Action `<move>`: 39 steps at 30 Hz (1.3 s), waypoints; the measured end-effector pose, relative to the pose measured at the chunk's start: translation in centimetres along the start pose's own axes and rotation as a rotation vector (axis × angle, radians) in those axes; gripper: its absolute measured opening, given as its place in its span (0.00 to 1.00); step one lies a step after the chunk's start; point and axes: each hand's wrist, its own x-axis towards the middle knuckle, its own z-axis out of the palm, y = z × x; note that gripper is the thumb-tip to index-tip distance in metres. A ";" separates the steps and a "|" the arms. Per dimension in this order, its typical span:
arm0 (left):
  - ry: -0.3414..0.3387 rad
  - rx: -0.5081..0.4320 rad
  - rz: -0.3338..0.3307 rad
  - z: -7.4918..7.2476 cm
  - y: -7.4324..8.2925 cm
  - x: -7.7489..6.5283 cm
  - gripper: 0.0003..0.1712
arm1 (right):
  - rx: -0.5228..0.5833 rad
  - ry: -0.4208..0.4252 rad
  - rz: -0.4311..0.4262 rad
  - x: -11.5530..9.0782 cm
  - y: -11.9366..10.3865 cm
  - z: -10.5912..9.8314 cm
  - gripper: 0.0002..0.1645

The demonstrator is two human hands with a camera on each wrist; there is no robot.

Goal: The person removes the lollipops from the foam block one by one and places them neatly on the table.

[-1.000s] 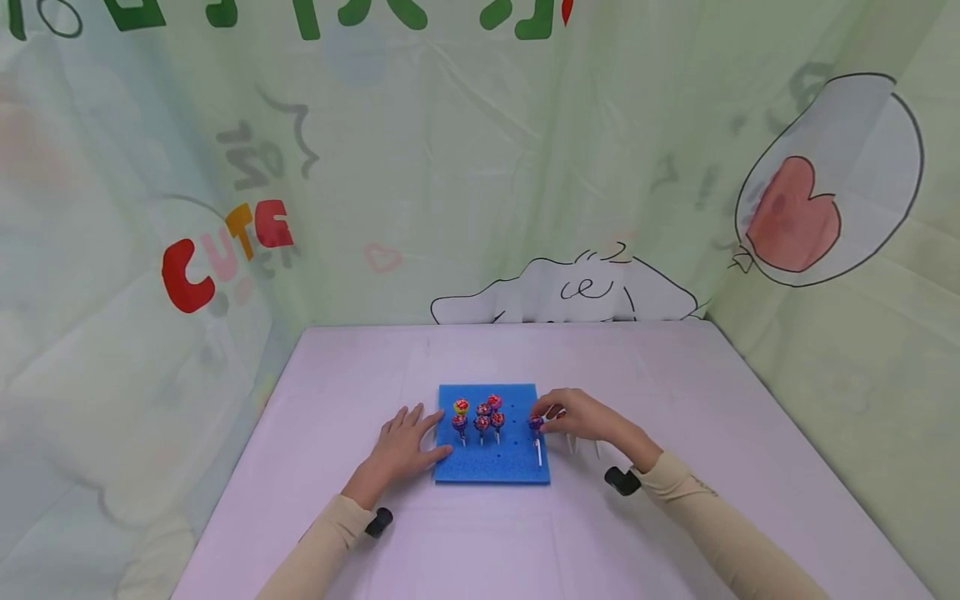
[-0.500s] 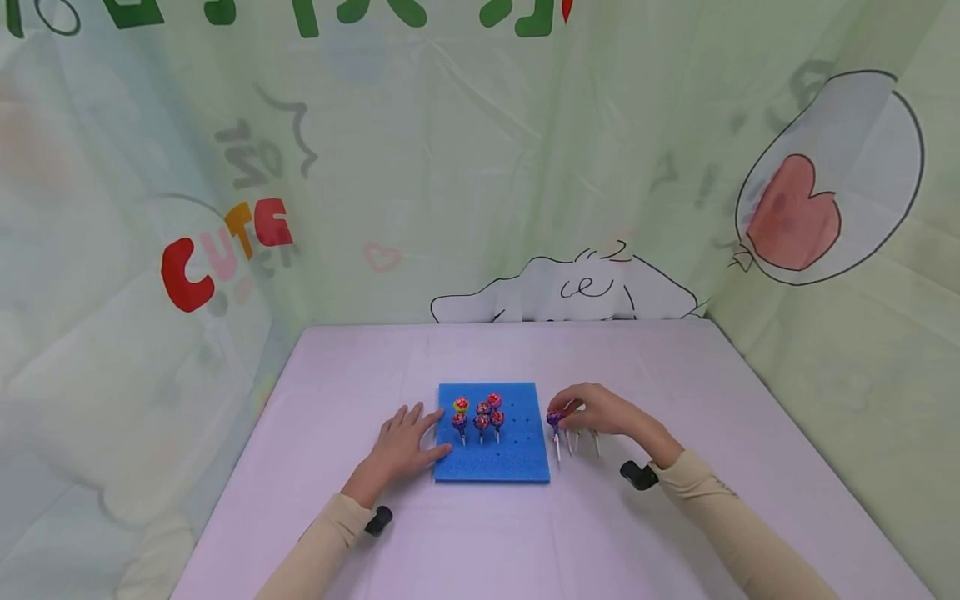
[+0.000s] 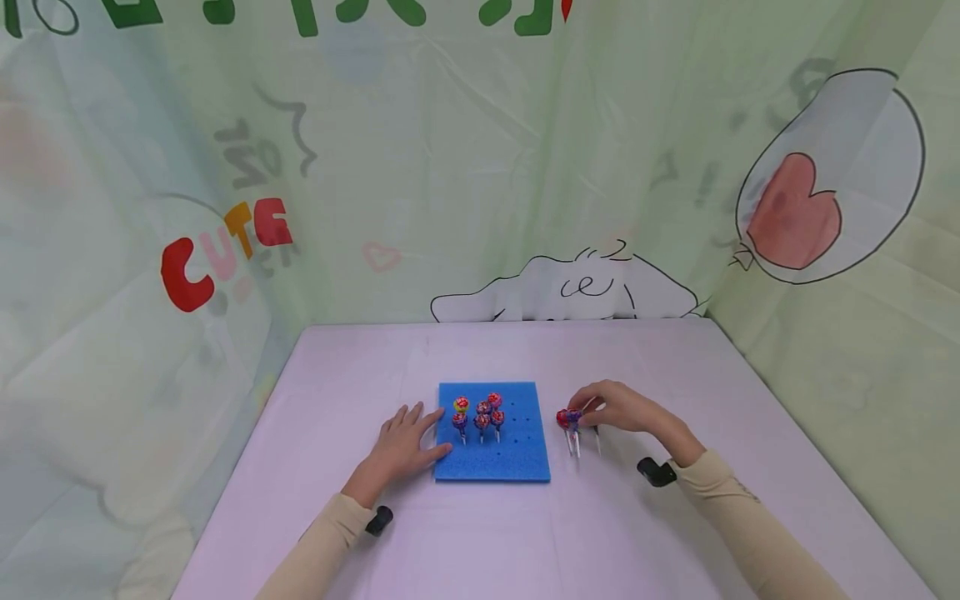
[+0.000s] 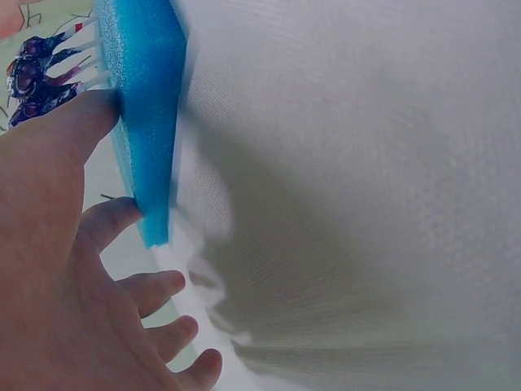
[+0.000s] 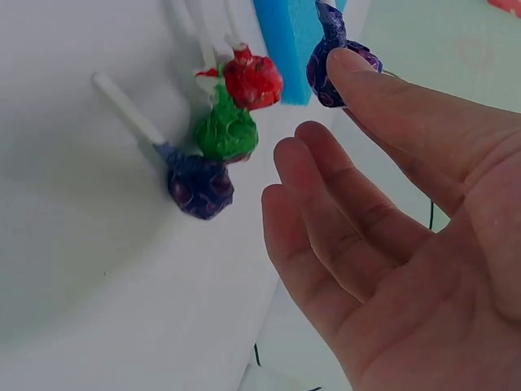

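My right hand [image 3: 618,407] pinches a purple-wrapped lollipop [image 5: 319,77] by its candy head between thumb and forefinger, the white stick pointing down. Under and beside this hand lie a red lollipop [image 5: 254,81], a green lollipop [image 5: 226,134] and another purple lollipop [image 5: 201,186] on the table. With fingers spread, my left hand [image 3: 405,442] rests at the left edge of the blue foam board [image 3: 487,467], thumb and forefinger touching it. Several wrapped lollipops [image 3: 482,422] stand upright in the board's left and middle part, and small holes show in its right part.
A pale pink cloth covers the table [image 3: 360,358]. Printed curtains [image 3: 450,167] hang behind it and on both sides. A black wrist camera [image 3: 657,472] is worn on the right wrist, another black camera [image 3: 380,521] on the left.
My right hand has moved right with the purple lollipop, off the board's right edge to over the loose lollipops. The left hand and the board have stayed in place.
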 end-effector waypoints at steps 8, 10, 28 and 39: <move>0.002 0.014 -0.002 -0.2 0.1 -0.1 0.42 | 0.002 -0.006 0.042 -1.0 1.0 -0.9 0.15; 0.004 0.009 0.000 -0.3 0.2 -0.2 0.42 | -0.003 -0.004 0.053 -1.2 1.1 -1.1 0.15; 0.005 -0.011 0.002 -0.2 0.1 -0.2 0.42 | -0.079 -0.029 0.221 -1.8 3.9 -2.6 0.11; -0.005 -0.003 -0.006 -0.1 0.0 -0.1 0.43 | -0.111 -0.089 0.282 -0.9 4.7 -2.3 0.10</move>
